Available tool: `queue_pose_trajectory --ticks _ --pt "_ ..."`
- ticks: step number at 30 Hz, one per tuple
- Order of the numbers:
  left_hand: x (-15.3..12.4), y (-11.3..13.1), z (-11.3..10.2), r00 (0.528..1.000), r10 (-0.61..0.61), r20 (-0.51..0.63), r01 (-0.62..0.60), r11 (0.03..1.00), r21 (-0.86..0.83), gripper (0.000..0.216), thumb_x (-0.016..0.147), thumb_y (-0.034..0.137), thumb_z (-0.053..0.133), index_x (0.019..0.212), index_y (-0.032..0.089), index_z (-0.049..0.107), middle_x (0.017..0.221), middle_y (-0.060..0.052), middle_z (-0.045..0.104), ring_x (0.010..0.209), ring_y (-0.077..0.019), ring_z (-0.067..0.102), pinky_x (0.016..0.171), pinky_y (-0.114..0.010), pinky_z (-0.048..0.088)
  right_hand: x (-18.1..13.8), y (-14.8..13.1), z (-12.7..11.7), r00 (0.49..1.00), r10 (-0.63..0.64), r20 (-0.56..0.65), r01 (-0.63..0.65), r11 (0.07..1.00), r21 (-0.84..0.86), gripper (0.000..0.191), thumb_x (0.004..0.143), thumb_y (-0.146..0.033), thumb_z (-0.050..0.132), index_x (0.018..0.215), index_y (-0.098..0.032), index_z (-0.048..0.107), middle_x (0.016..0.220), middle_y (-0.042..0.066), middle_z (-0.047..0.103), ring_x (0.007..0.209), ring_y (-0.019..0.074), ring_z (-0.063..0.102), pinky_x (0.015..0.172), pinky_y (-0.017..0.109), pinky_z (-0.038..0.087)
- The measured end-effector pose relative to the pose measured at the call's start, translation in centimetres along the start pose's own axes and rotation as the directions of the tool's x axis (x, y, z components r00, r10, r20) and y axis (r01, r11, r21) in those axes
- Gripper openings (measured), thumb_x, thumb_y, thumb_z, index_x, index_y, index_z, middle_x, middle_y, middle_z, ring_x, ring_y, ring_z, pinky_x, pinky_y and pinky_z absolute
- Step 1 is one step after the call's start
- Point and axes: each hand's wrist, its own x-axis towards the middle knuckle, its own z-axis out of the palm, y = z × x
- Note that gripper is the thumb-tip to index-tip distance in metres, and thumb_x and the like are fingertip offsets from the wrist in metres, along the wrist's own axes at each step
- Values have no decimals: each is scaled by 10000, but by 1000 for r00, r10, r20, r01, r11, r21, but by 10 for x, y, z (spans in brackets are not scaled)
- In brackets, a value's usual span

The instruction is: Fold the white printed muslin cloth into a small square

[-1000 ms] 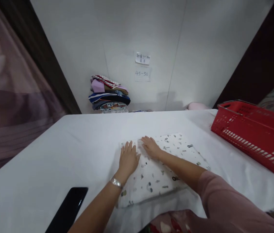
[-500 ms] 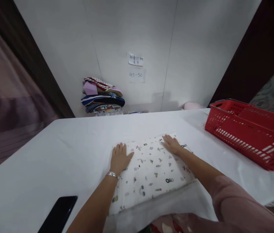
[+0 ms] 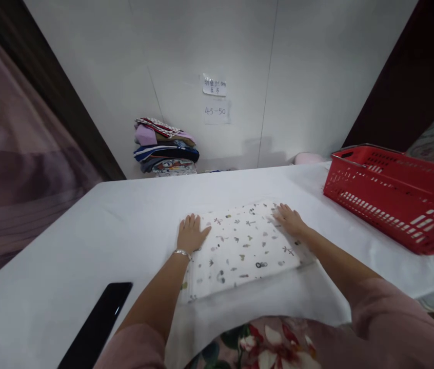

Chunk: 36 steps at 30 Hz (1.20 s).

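Observation:
A folded white cloth with small dark prints (image 3: 240, 248) lies flat on the white-covered table (image 3: 86, 246). My left hand (image 3: 191, 233), with a bracelet at the wrist, rests flat on the cloth's far left corner, fingers stretched out. Flat on the far right corner lies my right hand (image 3: 288, 219), its fingers also spread. Neither hand grips anything.
A red plastic basket (image 3: 394, 197) stands at the table's right side. A black phone (image 3: 96, 328) lies near the front left edge. A stack of folded clothes (image 3: 165, 154) sits behind the table against the white wall, under two paper notes (image 3: 215, 97).
My right hand slid from the cloth's left part to its far right corner, smoothing it. My left hand stayed at the left corner. The view shifted slightly.

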Motion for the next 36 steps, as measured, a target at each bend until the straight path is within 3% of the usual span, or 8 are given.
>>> queue_pose_trajectory --ticks 6,8,12,16,21,26,32,36 --pt "2 1 -4 999 -32 -3 32 999 -14 576 901 518 451 1361 174 425 1488 -79 354 1393 -298 245 1151 -448 179 -74 15 6 998 -46 -34 44 997 -63 630 934 -511 271 1445 -149 340 1544 102 219 1431 268 130 1138 503 135" --pt "5 2 -7 999 -25 23 26 999 -41 549 907 512 452 1346 184 439 1482 -55 370 1397 -308 226 1148 -456 167 -84 17 6 1000 -29 -10 29 999 -36 599 933 -502 285 1427 -176 377 1537 95 244 1424 269 162 1127 497 186" --pt "4 9 -25 996 -6 94 15 996 -90 627 905 519 451 1361 91 402 1505 -138 301 1393 -338 221 1125 -499 182 -88 19 -2 1000 -4 -18 5 1000 23 598 948 -473 241 1436 -149 359 1537 106 241 1423 258 169 1126 465 211" --pt "-35 21 -38 991 81 107 -67 989 -130 628 914 539 395 1407 152 372 1541 -108 213 1418 -302 171 1141 -490 128 -107 24 2 993 -68 -97 64 997 -44 605 930 -496 279 1446 -187 352 1541 75 237 1429 263 141 1151 474 144" --pt "-104 22 -28 984 141 108 -130 986 -107 612 908 560 353 1417 221 374 1536 -65 241 1425 -264 161 1153 -466 40 -126 34 23 995 -84 -57 78 993 -92 637 938 -510 194 1434 -151 369 1535 101 250 1427 245 156 1123 490 214" --pt "-117 21 -26 986 140 87 -126 980 -153 589 923 531 339 1403 193 387 1523 -81 275 1415 -265 191 1141 -502 63 -122 45 27 989 -128 -71 120 986 -113 609 938 -487 198 1406 -160 408 1519 122 285 1415 275 198 1096 524 261" --pt "-126 23 -44 991 83 106 -56 971 -233 585 939 550 261 1406 223 392 1524 -84 267 1418 -280 180 1140 -543 84 -128 14 26 962 -208 -175 166 959 -229 610 930 -484 197 1413 -162 388 1522 114 283 1422 294 158 1114 580 192" --pt "-152 29 -39 996 88 -2 -87 984 -158 639 905 612 329 1389 205 419 1509 -98 307 1415 -298 182 1147 -559 41 -141 -16 43 927 -359 -105 338 924 -180 611 920 -502 215 1464 -234 296 1527 51 285 1426 254 162 1145 525 177"
